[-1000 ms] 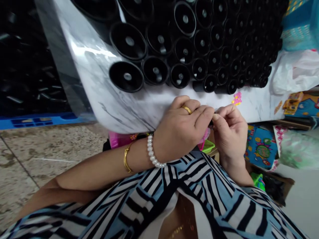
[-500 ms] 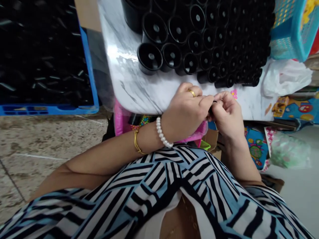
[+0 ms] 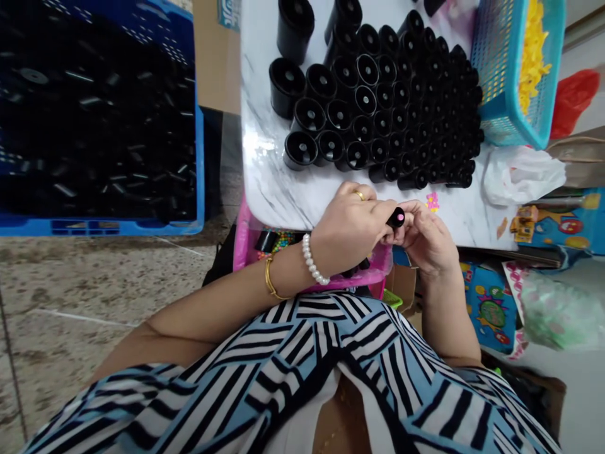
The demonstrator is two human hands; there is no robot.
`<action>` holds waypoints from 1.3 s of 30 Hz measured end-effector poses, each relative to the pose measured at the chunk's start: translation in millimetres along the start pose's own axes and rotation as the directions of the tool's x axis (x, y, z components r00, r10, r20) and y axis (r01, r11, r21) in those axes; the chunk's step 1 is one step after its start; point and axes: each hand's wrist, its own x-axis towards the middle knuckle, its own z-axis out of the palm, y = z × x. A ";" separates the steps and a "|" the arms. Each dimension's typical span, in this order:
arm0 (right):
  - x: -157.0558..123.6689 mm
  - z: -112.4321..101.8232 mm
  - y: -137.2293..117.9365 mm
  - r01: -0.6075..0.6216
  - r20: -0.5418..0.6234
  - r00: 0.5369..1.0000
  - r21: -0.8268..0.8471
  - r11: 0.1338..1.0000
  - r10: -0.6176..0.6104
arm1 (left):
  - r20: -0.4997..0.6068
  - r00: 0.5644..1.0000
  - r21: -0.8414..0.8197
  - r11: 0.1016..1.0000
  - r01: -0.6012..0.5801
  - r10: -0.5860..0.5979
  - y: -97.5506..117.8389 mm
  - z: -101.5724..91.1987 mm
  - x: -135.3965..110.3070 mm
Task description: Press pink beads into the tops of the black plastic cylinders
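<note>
My left hand (image 3: 347, 221), with a gold ring and a pearl bracelet, is closed round a small black tube (image 3: 393, 218). A pink spot shows at the tube's end, which faces right. Close against that end is my right hand (image 3: 432, 243), its fingers curled and thumb bent in. Whether something small sits between those fingertips is hidden. Both hands are over the near edge of the white marbled table (image 3: 269, 189). Just beyond the right fingers lie small pink pieces (image 3: 432, 201). Rows of black open-topped tubes (image 3: 301, 149) stand on the table past the hands.
A pink tray (image 3: 242, 243) with coloured beads and black tubes is under my left forearm. On the left is a blue crate (image 3: 200, 176) full of black parts. A turquoise basket (image 3: 508, 94) of yellow pieces and a white plastic bag (image 3: 522, 175) are at the right.
The view has shifted, showing more of the table's far side. My right fingers have loosened from their pinch and drawn slightly away; the tube's pink-spotted end now shows.
</note>
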 end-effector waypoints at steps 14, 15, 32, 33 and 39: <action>2.7 20.3 7.9 0.057 -0.148 0.986 -0.107 0.993 -0.073 | -0.024 0.998 -0.007 0.998 -0.063 0.062 0.3 -4.1 -4.6; -1.6 19.5 13.4 0.088 -0.155 0.982 -0.116 0.989 -0.105 | -0.020 0.995 -0.009 0.996 -0.094 0.093 -0.2 -6.0 -5.3; -18.6 -64.6 76.0 0.027 -0.077 0.450 -0.995 0.100 -0.889 | 0.018 0.988 0.243 0.958 -0.152 0.152 24.7 -13.8 2.9; -18.9 -63.9 78.5 0.022 -0.070 0.448 -0.996 0.090 -0.891 | -0.032 0.987 0.307 0.942 -0.139 0.156 25.0 -9.2 13.8; -27.7 -52.1 84.3 0.073 -0.087 0.501 -0.987 0.142 -0.861 | -0.062 0.993 0.453 0.889 -0.063 0.102 27.9 10.9 67.1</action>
